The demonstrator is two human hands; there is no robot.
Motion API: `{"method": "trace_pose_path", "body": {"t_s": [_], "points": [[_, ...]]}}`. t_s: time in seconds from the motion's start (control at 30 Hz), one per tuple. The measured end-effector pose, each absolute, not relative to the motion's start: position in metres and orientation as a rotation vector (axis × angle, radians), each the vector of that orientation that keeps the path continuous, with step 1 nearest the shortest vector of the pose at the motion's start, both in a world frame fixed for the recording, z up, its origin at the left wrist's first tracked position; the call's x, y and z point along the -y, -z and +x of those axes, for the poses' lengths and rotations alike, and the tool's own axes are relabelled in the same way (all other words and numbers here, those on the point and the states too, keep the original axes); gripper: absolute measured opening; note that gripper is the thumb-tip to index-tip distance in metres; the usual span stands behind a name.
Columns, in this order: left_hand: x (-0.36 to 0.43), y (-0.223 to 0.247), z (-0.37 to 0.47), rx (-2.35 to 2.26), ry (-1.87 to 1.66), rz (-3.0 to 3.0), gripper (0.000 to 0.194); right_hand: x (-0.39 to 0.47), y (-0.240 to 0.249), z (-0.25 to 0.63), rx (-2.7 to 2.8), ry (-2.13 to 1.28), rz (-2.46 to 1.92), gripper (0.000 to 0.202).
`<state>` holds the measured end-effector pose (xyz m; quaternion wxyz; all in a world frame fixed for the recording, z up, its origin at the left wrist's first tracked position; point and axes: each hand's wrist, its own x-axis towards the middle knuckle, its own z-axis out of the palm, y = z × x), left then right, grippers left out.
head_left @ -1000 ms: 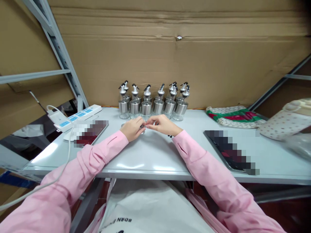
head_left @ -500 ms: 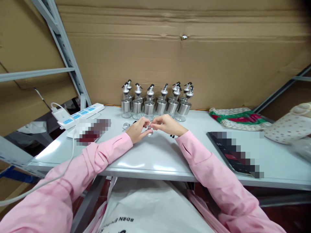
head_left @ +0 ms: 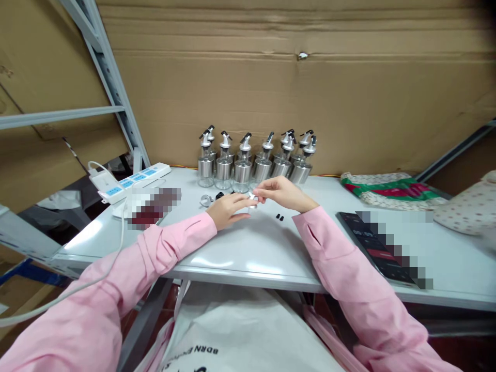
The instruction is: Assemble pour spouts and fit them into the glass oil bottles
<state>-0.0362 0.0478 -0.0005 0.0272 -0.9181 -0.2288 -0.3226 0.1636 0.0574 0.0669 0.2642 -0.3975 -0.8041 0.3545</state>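
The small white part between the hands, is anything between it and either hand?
No. The right hand pinches the small white part at its fingertips, and the left hand touches it from below.

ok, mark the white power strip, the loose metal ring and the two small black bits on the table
white power strip with blue sockets (head_left: 134, 182), head view, middle of its top face
loose shiny metal ring (head_left: 205, 200), head view, on its rim
two small black bits (head_left: 279, 217), head view, on the pair beside the right sleeve

Single head-worn view, facing forward and down across the table (head_left: 248, 253) toward the cardboard wall (head_left: 294, 103). Both sleeves enter from below, near the lens. Bottles (head_left: 251, 163) stand mid-distance, centred.
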Motion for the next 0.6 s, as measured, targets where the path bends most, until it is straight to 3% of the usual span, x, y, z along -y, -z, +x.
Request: {"method": "trace_pose_path", "body": {"t_s": [0.3, 0.6], "points": [[-0.042, -0.002, -0.035, 0.633, 0.949, -2.854, 0.034, -0.071, -0.072, 0.209, 2.570, -0.914, -1.467, 0.027], [-0.045, -0.001, -0.035, 0.612, 0.949, -2.886, 0.034, -0.078, -0.064, 0.221, 2.665, -0.919, -1.661, 0.028]]}}
